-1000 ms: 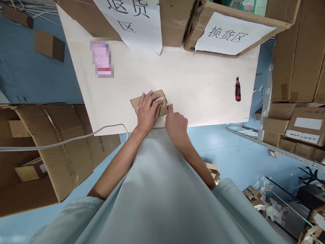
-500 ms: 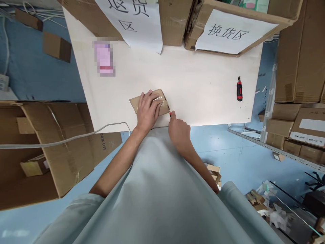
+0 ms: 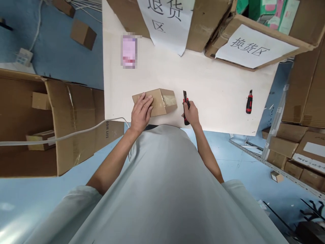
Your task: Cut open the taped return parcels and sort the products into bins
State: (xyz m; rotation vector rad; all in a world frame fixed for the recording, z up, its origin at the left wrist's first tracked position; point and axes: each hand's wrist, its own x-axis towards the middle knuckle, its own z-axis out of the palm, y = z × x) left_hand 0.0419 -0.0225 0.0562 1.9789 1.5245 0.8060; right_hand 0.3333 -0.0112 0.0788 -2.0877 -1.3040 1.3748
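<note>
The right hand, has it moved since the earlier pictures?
Yes, forward: the right hand was across the near edge of the table, and now it is inside that edge.

At the upper right there is one open carton (image 3: 304, 28) with a paper sign (image 3: 256, 49). A white cable (image 3: 85, 132) passes across the large box (image 3: 81, 112) at the left. One blurred pink item (image 3: 129, 51) lies upper left.

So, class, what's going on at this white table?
One person is working with a small brown cardboard box. Their left hand rests on the small brown cardboard box, whose end with clear tape faces right. Their right hand holds a black and red utility knife, apart from the box. A second black and red knife lies farther right on the white table.
</note>
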